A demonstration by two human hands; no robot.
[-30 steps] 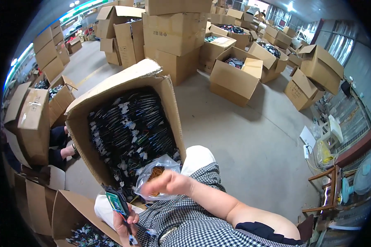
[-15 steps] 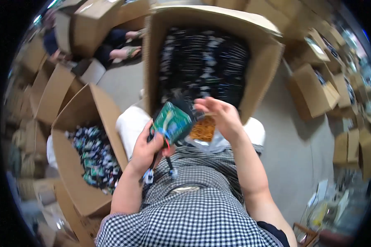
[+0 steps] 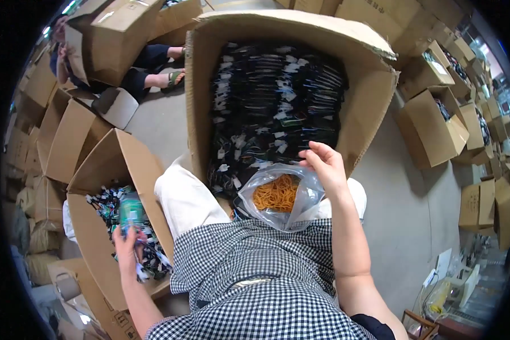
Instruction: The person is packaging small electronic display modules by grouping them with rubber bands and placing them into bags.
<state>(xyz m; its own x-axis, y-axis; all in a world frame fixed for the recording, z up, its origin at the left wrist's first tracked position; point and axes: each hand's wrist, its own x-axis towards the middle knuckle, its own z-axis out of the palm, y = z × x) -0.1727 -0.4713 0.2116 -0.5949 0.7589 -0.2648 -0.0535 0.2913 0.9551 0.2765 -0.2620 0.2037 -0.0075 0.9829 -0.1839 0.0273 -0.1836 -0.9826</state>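
Note:
My left hand point(image 3: 128, 242) reaches into the cardboard box on the left. Its fingers are closed on the near end of a green circuit board point(image 3: 131, 211) with cables, blurred by motion, above a heap of cabled boards point(image 3: 109, 205). Hovering at the near edge of the large box, my right hand point(image 3: 327, 166) has its fingers bent together in a pinch. Whatever it may hold is too small to make out. Just below it, an open clear plastic bag point(image 3: 309, 208) of orange rubber bands point(image 3: 276, 194) rests at my lap.
Before me stands a large cardboard box point(image 3: 368, 107) packed with rows of black cabled pieces point(image 3: 277, 85). The left box point(image 3: 93, 249) sits beside my leg. Another person's foot point(image 3: 173, 78) shows at far left. More boxes point(image 3: 430, 124) stand on the right.
My left hand has carried the circuit board from in front of me down into the left box. My right hand has shifted slightly right and down, leaving the rubber band bag in fuller view.

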